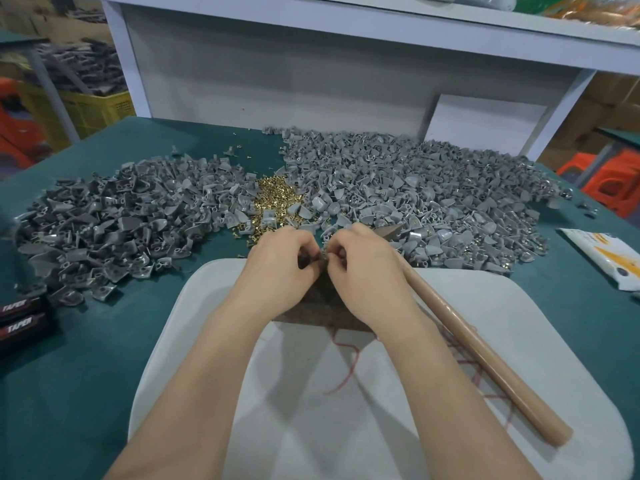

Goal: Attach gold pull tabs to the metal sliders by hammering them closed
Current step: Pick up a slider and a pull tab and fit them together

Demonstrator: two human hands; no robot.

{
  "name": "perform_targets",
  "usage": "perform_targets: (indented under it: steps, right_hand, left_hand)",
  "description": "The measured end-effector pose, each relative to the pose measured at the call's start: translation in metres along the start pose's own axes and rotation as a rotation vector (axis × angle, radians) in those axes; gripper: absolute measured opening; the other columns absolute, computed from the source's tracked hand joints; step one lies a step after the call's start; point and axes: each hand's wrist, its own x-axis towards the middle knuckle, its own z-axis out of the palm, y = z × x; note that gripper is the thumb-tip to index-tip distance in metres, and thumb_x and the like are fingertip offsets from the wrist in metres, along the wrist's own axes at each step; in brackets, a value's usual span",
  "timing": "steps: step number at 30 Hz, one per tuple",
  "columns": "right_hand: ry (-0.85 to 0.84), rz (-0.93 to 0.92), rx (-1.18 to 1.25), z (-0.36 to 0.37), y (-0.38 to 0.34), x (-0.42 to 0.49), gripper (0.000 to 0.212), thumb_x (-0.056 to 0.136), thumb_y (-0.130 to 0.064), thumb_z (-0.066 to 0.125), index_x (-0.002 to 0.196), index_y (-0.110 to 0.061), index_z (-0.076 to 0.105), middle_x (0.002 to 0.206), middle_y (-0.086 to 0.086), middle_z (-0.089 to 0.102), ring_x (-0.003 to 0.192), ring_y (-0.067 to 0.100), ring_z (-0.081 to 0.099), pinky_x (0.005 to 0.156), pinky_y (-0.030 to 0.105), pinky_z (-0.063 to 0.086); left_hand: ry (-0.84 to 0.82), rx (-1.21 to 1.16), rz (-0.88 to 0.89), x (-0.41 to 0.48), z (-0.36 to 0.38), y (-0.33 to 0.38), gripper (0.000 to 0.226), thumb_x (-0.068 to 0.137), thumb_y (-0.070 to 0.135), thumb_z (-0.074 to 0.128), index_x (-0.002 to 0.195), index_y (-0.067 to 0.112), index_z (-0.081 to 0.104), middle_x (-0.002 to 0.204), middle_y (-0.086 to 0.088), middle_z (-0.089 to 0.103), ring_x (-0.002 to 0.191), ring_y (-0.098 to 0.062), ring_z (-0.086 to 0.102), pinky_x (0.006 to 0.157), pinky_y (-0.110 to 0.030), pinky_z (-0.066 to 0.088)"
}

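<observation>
green cloth (104, 368) is spread over a worktable, with a white shelf frame (346, 27) standing behind it. two wide piles of grey sliders are heaped across the far half, a left pile (104, 230) and a right pile (415, 188), and a smaller heap of gold tabs (273, 199) is seen between them, touching both. nearer the viewer a white pad (519, 323) is laid on the cloth, marked with thin red lines (346, 377), and a dark brown block (322, 303) is set on its far part. both forearms are stretched forward over the pad. the left hand (280, 261) and the right hand (363, 265) are held together above the block's far edge, fingers curled and fingertips meeting. a small grey piece (323, 256) is pinched between them, mostly hidden, so its exact shape cannot be told. a hammer (485, 356) is laid slantwise across the pad, its wooden handle running from the near right up along the outer side of the right hand, its head lying by the right pile's near edge. whether the handle is touched by that hand cannot be told. two black packets (20, 317) lettered "taper" are seen at the left edge, and a white and orange packet (602, 258) at the right edge. a yellow crate (100, 112) and orange stools (613, 188) are blurred in the background.
</observation>
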Motion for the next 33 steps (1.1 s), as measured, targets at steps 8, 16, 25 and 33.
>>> perform_targets:
  steps: [8,16,25,33]
  right_hand:
    - [0.014,0.043,0.104,-0.0009,0.001,-0.0019,0.009,0.09,-0.016,0.057,0.089,-0.012,0.066,0.091,0.001,0.054,0.084,0.02,0.054,0.077,0.034,0.042]
    - [0.018,0.136,0.179,0.0014,0.0013,-0.0004,0.01,0.088,-0.015,0.059,0.086,-0.013,0.067,0.09,-0.001,0.056,0.084,0.018,0.055,0.08,0.036,0.044]
    - [0.05,0.102,0.191,0.0033,0.0039,-0.0028,0.008,0.087,-0.012,0.06,0.081,-0.012,0.064,0.071,-0.011,0.04,0.061,0.004,0.038,0.062,0.024,0.027]
    - [0.021,0.098,0.191,0.0015,0.0032,-0.0029,0.007,0.088,-0.012,0.059,0.082,-0.011,0.063,0.077,-0.007,0.047,0.066,0.007,0.042,0.066,0.026,0.035]
  left_hand:
    - [0.009,0.002,-0.003,0.0001,0.0014,-0.0007,0.012,0.083,0.024,0.068,0.076,0.026,0.058,0.094,0.0,0.061,0.094,-0.019,0.055,0.084,-0.036,0.045]
    - [0.005,0.014,-0.001,0.0003,0.0015,-0.0007,0.009,0.084,0.023,0.066,0.078,0.024,0.06,0.093,0.0,0.061,0.095,-0.02,0.055,0.086,-0.036,0.045]
    - [0.006,0.02,-0.007,-0.0001,0.0008,0.0001,0.012,0.084,0.025,0.066,0.076,0.027,0.058,0.091,0.003,0.06,0.094,-0.019,0.054,0.086,-0.039,0.046]
    - [0.003,0.012,-0.009,-0.0007,0.0002,0.0011,0.013,0.084,0.024,0.066,0.075,0.027,0.057,0.093,0.001,0.06,0.093,-0.019,0.055,0.086,-0.04,0.047]
